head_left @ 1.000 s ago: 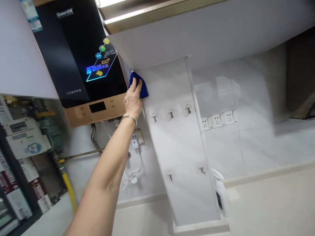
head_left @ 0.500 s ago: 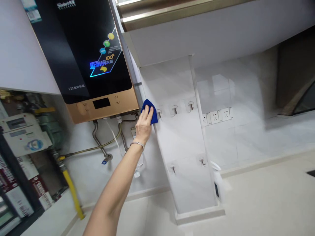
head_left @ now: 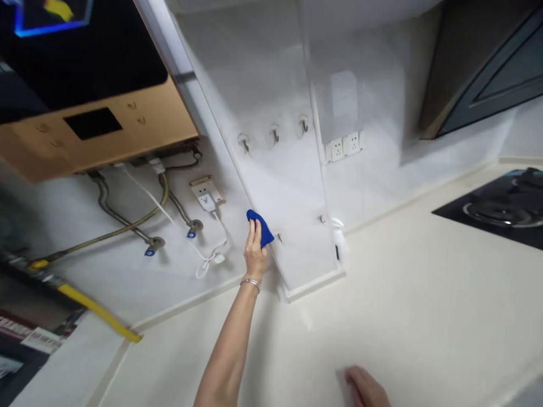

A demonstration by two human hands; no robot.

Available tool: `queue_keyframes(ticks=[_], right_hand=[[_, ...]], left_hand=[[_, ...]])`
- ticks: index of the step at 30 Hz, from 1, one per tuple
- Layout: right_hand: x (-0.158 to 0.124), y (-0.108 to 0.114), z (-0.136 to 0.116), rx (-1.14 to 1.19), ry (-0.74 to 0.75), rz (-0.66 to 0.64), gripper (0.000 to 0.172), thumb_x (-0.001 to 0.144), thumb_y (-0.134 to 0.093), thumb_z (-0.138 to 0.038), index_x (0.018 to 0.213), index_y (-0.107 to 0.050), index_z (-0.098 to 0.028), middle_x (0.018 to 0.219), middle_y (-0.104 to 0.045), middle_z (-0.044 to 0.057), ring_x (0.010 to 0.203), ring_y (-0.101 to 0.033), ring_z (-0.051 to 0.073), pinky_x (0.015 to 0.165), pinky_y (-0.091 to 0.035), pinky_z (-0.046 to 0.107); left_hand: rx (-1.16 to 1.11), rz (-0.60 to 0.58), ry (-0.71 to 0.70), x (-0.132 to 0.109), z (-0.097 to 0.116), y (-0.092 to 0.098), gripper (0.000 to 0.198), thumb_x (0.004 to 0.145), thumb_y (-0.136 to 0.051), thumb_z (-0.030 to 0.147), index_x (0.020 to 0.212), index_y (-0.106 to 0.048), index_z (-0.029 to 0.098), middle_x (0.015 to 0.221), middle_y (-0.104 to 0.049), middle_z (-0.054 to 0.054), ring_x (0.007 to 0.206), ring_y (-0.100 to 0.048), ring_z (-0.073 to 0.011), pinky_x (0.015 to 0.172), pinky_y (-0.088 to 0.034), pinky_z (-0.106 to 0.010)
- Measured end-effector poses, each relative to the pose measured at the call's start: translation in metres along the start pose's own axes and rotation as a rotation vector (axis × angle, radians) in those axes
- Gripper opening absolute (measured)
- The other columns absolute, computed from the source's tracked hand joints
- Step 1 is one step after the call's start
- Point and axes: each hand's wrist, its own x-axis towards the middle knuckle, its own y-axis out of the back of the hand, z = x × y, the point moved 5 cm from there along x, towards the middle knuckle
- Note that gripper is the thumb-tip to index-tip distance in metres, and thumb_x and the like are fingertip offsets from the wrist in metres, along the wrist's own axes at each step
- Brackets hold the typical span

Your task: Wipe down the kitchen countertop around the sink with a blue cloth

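Observation:
A blue cloth [head_left: 263,230] is in my left hand [head_left: 255,254], whose fingers press it against the left edge of the white pillar [head_left: 292,186]. A silver bracelet [head_left: 251,284] circles that wrist. Close to the cloth, a small hook [head_left: 279,237] sticks to the pillar's front face. My right hand [head_left: 365,389] rests at the bottom edge over the pale countertop [head_left: 407,305]. Its fingers look curled in with nothing visible in them, and part of it is cut off by the frame.
A black and gold water heater [head_left: 139,124] hangs upper left, with hoses and valves [head_left: 155,244] below. Beside them is a wall socket [head_left: 207,193] with a plugged-in white cord. A yellow pipe [head_left: 97,311] runs lower left. Right are a gas hob [head_left: 504,206] and range hood [head_left: 479,73].
My left hand has moved the cloth down the pillar's edge, from beside the upper hooks to near the lower ones. The view has tilted down, and my right hand has come into sight.

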Motion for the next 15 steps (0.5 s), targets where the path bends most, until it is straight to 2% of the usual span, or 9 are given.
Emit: queue_keyframes(ticks=[2,4,6,8,10,12,15], right_hand=[[-0.006,-0.002,0.005,-0.031,0.045,-0.044,0.012,0.082,-0.059,-0.034,0.085,-0.067,-0.042,0.081,-0.069,0.002,0.076,-0.074,0.033,0.069,-0.065,0.054],[-0.009,-0.002,0.005,-0.09,0.108,-0.082,0.019,0.09,-0.048,-0.028,0.092,-0.065,-0.036,0.084,-0.071,0.004,0.078,-0.073,0.029,0.073,-0.064,0.048],[-0.01,0.0,0.004,-0.156,0.149,-0.109,0.021,0.093,-0.044,-0.023,0.094,-0.063,-0.031,0.086,-0.071,0.006,0.08,-0.071,0.027,0.075,-0.061,0.042],[-0.009,0.002,0.003,-0.206,0.185,-0.117,0.022,0.094,-0.042,-0.019,0.096,-0.062,-0.028,0.087,-0.07,0.007,0.082,-0.07,0.025,0.077,-0.059,0.038],[-0.009,0.003,0.002,-0.239,0.217,-0.126,0.022,0.093,-0.042,-0.016,0.098,-0.061,-0.026,0.087,-0.069,0.006,0.083,-0.069,0.023,0.078,-0.057,0.034],[-0.009,0.002,0.002,-0.268,0.227,-0.138,0.024,0.09,-0.044,-0.012,0.099,-0.061,-0.025,0.089,-0.069,0.006,0.085,-0.068,0.023,0.08,-0.056,0.032],[-0.009,0.002,0.003,-0.316,0.196,-0.155,0.025,0.088,-0.044,-0.01,0.1,-0.062,-0.024,0.09,-0.069,0.006,0.086,-0.065,0.022,0.082,-0.055,0.032]], left_hand=[[-0.185,-0.081,0.175,-0.039,-0.025,-0.018,0.093,0.073,-0.052,-0.006,0.158,-0.052,0.031,0.173,-0.035,0.001,0.16,-0.034,-0.0225,0.132,-0.034,-0.038],[-0.419,-0.133,0.448,-0.081,-0.054,-0.034,0.084,0.07,-0.056,-0.006,0.146,-0.065,0.03,0.166,-0.048,0.001,0.158,-0.039,-0.021,0.134,-0.028,-0.036],[-0.573,-0.132,0.729,-0.128,-0.083,-0.045,0.065,0.072,-0.062,-0.002,0.13,-0.075,0.026,0.155,-0.062,-0.002,0.153,-0.047,-0.0218,0.133,-0.028,-0.037],[-0.608,-0.104,0.945,-0.175,-0.107,-0.051,0.044,0.078,-0.067,0.008,0.118,-0.077,0.023,0.141,-0.072,-0.007,0.146,-0.056,-0.0253,0.129,-0.036,-0.042],[-0.623,-0.092,1.115,-0.216,-0.126,-0.051,0.028,0.084,-0.071,0.021,0.111,-0.076,0.021,0.124,-0.079,-0.011,0.133,-0.066,-0.0292,0.118,-0.05,-0.047],[-0.672,-0.108,1.273,-0.248,-0.138,-0.049,0.023,0.085,-0.074,0.032,0.105,-0.074,0.02,0.107,-0.082,-0.012,0.116,-0.075,-0.0305,0.103,-0.06,-0.047],[-0.777,-0.17,1.431,-0.275,-0.146,-0.044,0.029,0.085,-0.075,0.041,0.103,-0.074,0.017,0.094,-0.081,-0.012,0.101,-0.079,-0.0306,0.092,-0.065,-0.045]])
